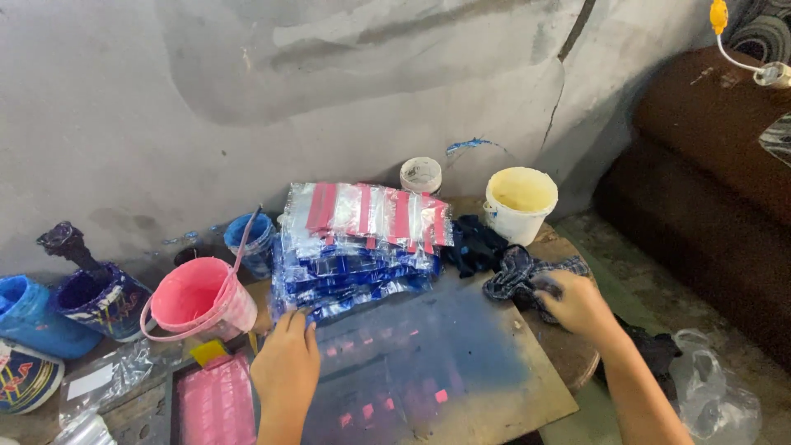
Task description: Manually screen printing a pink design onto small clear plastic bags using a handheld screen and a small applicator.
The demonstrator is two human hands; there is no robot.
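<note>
Spreading across the lower middle, ink-stained bench (pixel 461 363), then stack of blue plastic bags (pixel 358 255) at centre with left hand (pixel 286 363) fingers closed on its near edge, then checked rag (pixel 527 276) gripped by right hand (pixel 577 305) at right.

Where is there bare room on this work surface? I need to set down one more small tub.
The stained board is bare between the left hand and right hand, below the stack of plastic bags. The left side is crowded: pink bucket, blue tubs. Rags fill the space by the white bucket.
</note>
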